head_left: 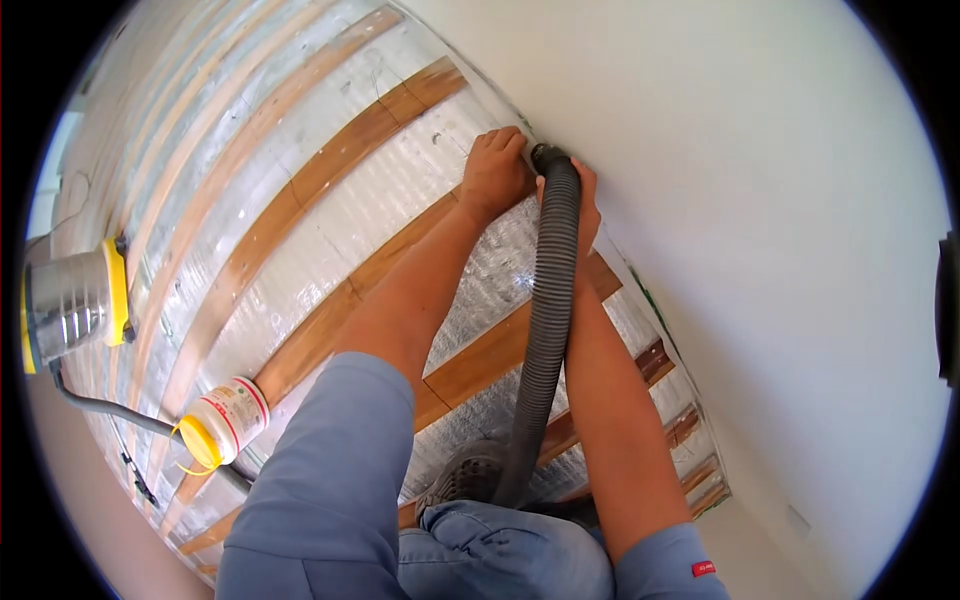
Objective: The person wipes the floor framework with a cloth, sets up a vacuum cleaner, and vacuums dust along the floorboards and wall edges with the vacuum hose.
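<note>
Ribbed hose, black end at the foot of the white wall, with two bare hands.
Hose: dark grey, end close to the wall, length running back from it between the arms, probably to leave both hands free of it. Right hand: beside the wall, fingers wrapped around the hose near its end, apparently to steady and aim it. Left hand: near the wall's foot, fingers bent, likely bracing; whether they grip anything cannot be told. Floor: silver foil with wooden strips running away from the wall. Tub, yellow-lidded, and clear canister: both well apart from the wall, perhaps to spare working room.
</note>
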Demonstrator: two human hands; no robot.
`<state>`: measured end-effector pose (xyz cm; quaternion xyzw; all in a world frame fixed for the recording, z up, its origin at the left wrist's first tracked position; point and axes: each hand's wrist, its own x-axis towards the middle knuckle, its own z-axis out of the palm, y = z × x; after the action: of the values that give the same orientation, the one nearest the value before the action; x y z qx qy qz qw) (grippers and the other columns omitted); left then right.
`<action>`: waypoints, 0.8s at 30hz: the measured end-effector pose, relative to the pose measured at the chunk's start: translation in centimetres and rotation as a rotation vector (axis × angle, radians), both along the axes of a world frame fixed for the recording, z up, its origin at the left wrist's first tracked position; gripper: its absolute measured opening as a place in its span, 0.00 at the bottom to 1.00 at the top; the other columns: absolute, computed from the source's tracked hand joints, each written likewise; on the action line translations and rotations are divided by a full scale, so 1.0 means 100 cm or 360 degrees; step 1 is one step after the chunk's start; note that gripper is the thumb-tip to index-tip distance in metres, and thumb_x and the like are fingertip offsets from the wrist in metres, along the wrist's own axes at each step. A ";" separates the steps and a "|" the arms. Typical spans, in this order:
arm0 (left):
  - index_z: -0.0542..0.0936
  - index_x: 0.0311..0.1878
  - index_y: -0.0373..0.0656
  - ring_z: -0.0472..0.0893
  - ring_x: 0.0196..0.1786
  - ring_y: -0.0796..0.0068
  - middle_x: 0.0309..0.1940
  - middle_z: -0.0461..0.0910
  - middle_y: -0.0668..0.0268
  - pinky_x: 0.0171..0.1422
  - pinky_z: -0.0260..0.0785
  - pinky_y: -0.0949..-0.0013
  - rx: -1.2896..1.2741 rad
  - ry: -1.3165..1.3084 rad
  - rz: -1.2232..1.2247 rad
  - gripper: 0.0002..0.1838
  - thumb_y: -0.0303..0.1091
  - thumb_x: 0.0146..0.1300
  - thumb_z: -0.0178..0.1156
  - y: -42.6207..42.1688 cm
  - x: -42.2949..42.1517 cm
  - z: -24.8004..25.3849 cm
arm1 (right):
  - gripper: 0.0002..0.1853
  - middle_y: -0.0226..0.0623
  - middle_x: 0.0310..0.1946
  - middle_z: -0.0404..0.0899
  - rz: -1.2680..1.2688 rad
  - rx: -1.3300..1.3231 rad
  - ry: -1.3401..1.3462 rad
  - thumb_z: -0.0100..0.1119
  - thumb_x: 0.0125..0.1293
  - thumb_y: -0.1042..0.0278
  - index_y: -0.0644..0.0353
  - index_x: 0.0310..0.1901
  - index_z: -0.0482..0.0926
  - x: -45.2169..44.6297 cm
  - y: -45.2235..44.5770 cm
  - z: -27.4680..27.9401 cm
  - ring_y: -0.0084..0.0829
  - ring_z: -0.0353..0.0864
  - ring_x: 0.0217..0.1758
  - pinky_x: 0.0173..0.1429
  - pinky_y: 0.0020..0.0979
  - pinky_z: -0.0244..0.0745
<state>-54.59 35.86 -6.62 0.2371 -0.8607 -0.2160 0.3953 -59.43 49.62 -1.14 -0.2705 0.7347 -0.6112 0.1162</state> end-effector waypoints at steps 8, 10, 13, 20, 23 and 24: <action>0.84 0.60 0.37 0.77 0.67 0.46 0.62 0.81 0.51 0.76 0.66 0.52 0.0233 -0.0170 -0.0065 0.22 0.32 0.62 0.67 -0.006 0.005 -0.007 | 0.13 0.34 0.48 0.84 0.0121 0.0018 0.0074 0.56 0.81 0.70 0.61 0.63 0.76 -0.010 -0.041 0.005 0.28 0.84 0.48 0.58 0.32 0.81; 0.84 0.57 0.36 0.75 0.67 0.45 0.60 0.82 0.50 0.76 0.66 0.52 0.0311 -0.0192 -0.0086 0.21 0.33 0.62 0.67 -0.007 0.005 -0.005 | 0.12 0.34 0.48 0.84 0.0099 0.0085 0.0248 0.54 0.82 0.69 0.61 0.61 0.76 -0.014 -0.048 0.003 0.29 0.84 0.48 0.58 0.32 0.80; 0.84 0.45 0.36 0.78 0.58 0.47 0.48 0.83 0.53 0.69 0.70 0.51 0.0164 -0.0076 -0.0007 0.10 0.23 0.60 0.62 -0.004 0.001 -0.001 | 0.18 0.40 0.48 0.86 0.0144 0.0153 0.0263 0.60 0.80 0.69 0.58 0.67 0.73 -0.019 -0.040 -0.002 0.26 0.84 0.49 0.58 0.28 0.80; 0.82 0.38 0.37 0.78 0.55 0.46 0.42 0.80 0.52 0.67 0.71 0.50 0.0045 -0.0209 0.0018 0.06 0.22 0.56 0.63 0.000 -0.004 0.009 | 0.16 0.35 0.45 0.84 0.0005 0.0021 -0.0125 0.58 0.81 0.69 0.59 0.66 0.73 -0.003 -0.005 0.007 0.24 0.81 0.44 0.54 0.29 0.79; 0.81 0.37 0.38 0.78 0.55 0.44 0.43 0.80 0.53 0.65 0.72 0.49 0.0019 -0.0293 0.0042 0.04 0.23 0.58 0.62 0.000 -0.005 0.001 | 0.22 0.34 0.41 0.84 -0.0136 0.0272 -0.0063 0.63 0.80 0.69 0.57 0.70 0.71 0.000 0.025 0.015 0.23 0.81 0.41 0.50 0.26 0.79; 0.81 0.37 0.38 0.78 0.54 0.44 0.43 0.80 0.53 0.65 0.72 0.49 -0.0018 -0.0236 0.0084 0.04 0.22 0.58 0.62 -0.001 -0.007 -0.006 | 0.23 0.35 0.41 0.84 -0.0166 0.0217 -0.0109 0.65 0.78 0.69 0.57 0.70 0.72 -0.001 0.030 0.009 0.23 0.81 0.41 0.50 0.27 0.79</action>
<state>-55.28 35.71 -7.25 0.2729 -0.8823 -0.1824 0.3375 -59.49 52.66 -0.27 -0.2021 0.7832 -0.5740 0.1275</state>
